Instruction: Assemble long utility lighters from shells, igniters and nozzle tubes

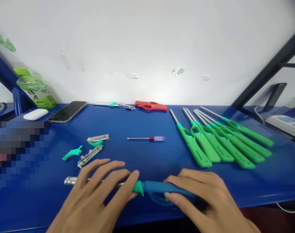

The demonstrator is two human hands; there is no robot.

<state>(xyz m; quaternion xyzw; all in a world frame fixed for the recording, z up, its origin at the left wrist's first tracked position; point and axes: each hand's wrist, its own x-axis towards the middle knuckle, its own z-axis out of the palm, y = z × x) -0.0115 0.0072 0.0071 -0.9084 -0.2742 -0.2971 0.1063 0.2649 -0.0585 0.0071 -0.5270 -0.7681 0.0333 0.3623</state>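
Note:
A long lighter with a blue body [159, 186], a green collar [138, 187] and a metal tube [70, 181] lies level near the table's front edge. My left hand [99, 194] is wrapped over the tube and collar, the tube's tip sticking out at its left. My right hand [205, 197] grips the blue body, its thumb by the trigger opening. The far end of the body is hidden under that hand. Just beyond my left hand lie a clear plastic part [89, 156], another clear part [98, 138] and a curved green trigger piece [72, 152].
Several green lighters [193, 145] lie fanned out at the right. A screwdriver [157, 138] is in the middle. Along the back are a red casing [151, 105], a metal tube with wires [113, 104], a phone [68, 111], a white case [36, 114] and a bottle [37, 90].

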